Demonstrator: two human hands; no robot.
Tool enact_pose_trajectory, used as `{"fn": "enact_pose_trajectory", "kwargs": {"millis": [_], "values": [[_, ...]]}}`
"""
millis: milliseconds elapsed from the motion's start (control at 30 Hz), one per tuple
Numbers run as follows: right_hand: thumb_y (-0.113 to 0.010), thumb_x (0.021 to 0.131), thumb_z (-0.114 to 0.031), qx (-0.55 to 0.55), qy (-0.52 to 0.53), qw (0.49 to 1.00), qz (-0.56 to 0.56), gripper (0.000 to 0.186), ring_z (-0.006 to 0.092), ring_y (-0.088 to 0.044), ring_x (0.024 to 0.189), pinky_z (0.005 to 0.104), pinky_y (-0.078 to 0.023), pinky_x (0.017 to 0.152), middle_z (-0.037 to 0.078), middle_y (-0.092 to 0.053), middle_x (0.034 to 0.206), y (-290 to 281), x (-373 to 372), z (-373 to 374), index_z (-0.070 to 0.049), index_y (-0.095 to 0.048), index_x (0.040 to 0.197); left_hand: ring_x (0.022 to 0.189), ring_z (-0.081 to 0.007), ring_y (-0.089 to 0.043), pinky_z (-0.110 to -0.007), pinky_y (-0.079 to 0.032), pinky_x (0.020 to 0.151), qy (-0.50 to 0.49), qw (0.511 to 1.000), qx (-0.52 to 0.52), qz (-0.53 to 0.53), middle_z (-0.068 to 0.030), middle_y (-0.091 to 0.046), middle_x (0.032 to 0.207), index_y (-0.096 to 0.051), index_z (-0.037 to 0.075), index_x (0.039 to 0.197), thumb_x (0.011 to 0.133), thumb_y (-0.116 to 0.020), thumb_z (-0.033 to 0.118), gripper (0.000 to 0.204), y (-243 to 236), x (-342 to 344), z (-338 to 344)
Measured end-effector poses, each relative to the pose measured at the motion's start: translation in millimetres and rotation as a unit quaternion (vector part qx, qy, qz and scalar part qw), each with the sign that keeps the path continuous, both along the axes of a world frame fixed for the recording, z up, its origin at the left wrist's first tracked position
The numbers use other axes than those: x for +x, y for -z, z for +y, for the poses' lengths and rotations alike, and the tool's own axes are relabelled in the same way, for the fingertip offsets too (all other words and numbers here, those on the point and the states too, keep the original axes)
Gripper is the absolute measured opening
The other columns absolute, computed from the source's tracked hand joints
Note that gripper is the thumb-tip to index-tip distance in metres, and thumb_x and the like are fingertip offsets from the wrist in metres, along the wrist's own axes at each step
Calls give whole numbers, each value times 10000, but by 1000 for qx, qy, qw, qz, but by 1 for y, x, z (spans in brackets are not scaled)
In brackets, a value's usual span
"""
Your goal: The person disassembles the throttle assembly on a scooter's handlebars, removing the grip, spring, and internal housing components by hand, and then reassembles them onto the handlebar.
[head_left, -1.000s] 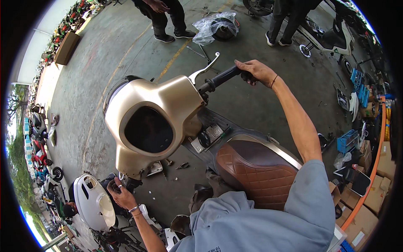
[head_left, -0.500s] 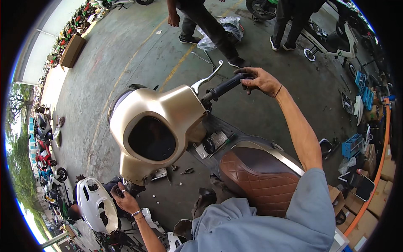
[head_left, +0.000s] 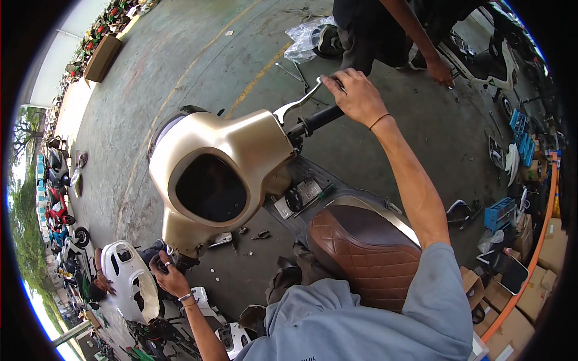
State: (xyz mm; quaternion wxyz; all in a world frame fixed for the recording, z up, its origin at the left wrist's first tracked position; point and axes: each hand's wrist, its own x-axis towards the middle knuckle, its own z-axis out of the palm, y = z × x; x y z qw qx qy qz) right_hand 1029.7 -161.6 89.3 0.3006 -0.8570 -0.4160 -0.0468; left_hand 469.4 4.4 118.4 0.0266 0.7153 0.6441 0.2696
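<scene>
A gold scooter handlebar cover (head_left: 247,138) with a dark oval screen (head_left: 211,186) fills the middle, above a brown quilted seat (head_left: 367,265) and a floorboard (head_left: 319,171) holding small parts. My right hand (head_left: 355,96) is raised over the black grip (head_left: 325,117), fingers curled round the outer end of the silver brake lever (head_left: 292,108). My left hand (head_left: 171,275) is closed at the left end of the handlebar, mostly hiding the grip there.
Co-workers are at the top right (head_left: 361,30) and behind a white panel (head_left: 120,277) at left. Parked scooters (head_left: 57,198) and a cardboard box (head_left: 102,57) line the left; blue toolboxes (head_left: 500,213), cartons (head_left: 539,289) and an orange rail line the right. Loose parts lie on the floor.
My right hand has moved from the grip up onto the brake lever. A co-worker has walked rightward across the top and now reaches down. A hand has appeared beside the white panel.
</scene>
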Motion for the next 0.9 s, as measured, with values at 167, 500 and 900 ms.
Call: {"fn": "enact_pose_trajectory", "kwargs": {"millis": [167,500,900], "values": [[-505,976,-428,42,-15,995,-87,424,304,-520,1261,450,-403,1048,133,-631,1236,13,-29,47,-77,-685,1131,930,-357,-608,-434,-446,879,24,1000,-5,-19,-204,-672,1013,-641,-66,1069,965,-612,400,478,1,10,-1],[-391,1036,-375,31,-46,995,-81,470,268,-246,1487,462,-128,1216,19,-428,1533,44,-87,-40,-204,-477,1465,924,-352,-612,-428,-450,876,-4,999,-21,-26,-198,-674,1003,-647,-48,1060,963,-612,406,465,-4,3,0],[-392,1012,-465,80,38,992,-87,524,303,-257,1474,471,-146,1211,97,-388,1545,16,-40,48,-184,-483,1445,911,-317,-657,-407,-485,851,22,998,42,38,-190,-707,1027,-651,-50,1124,980,-579,434,510,1,-8,14]]}}
